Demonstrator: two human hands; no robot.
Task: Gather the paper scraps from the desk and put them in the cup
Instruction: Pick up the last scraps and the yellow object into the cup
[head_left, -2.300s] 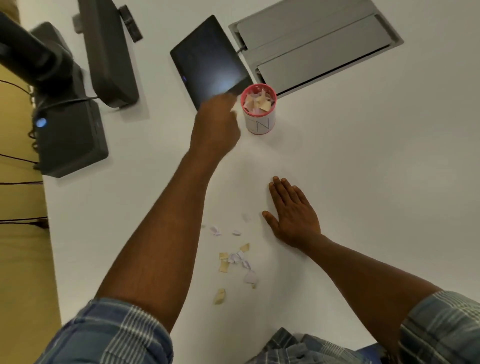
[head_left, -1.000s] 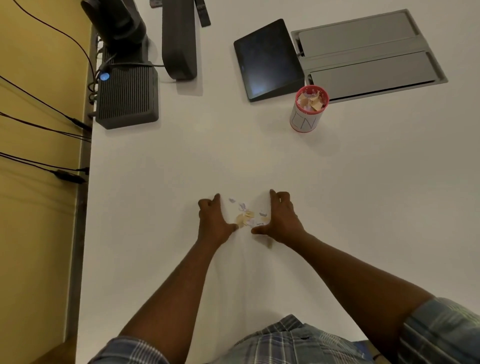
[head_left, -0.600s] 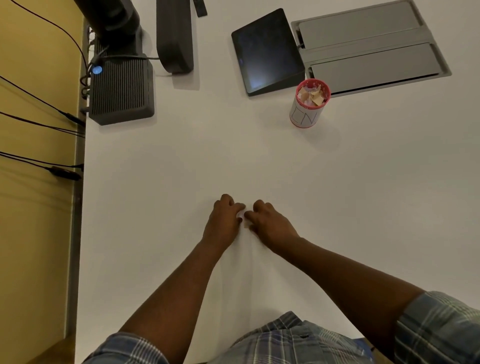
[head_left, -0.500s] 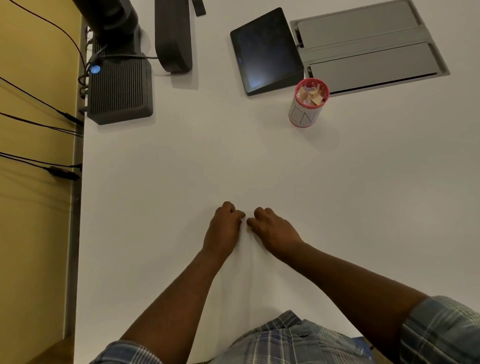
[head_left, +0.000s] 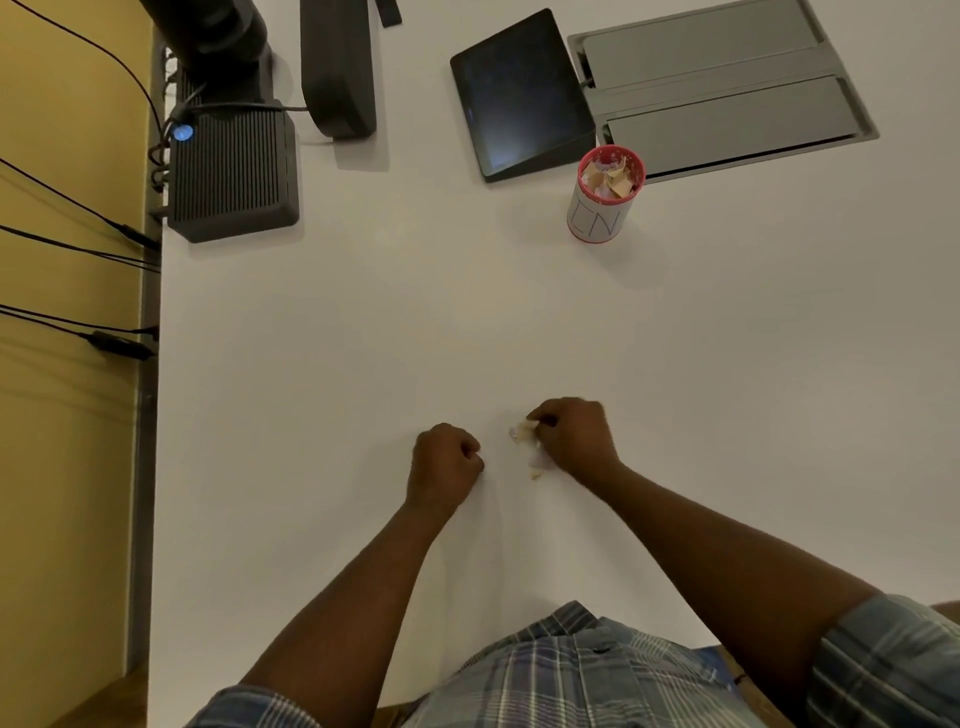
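Both my hands are low on the white desk (head_left: 363, 338), well short of the cup (head_left: 602, 202). My right hand (head_left: 574, 439) is curled, fingers pressed together around a small bunch of paper scraps (head_left: 524, 430); tan and pale bits stick out on the side facing my left hand, and a few more scraps (head_left: 536, 467) show just under the heel of that hand, touching or nearly touching the desk. My left hand (head_left: 447, 462) is closed in a fist beside it, a short gap between the two; I cannot tell whether anything is inside it.

Cup: upright, red rim, white label with handwriting, already holding tan and pale scraps up near the rim. It stands far from both hands, toward the far side of the desk, just beside the dark tablet (head_left: 519, 93) and the front edge of the grey floor-box lid (head_left: 722, 93). Black ribbed box (head_left: 234, 176) with a blue light sits well to the left of the cup.
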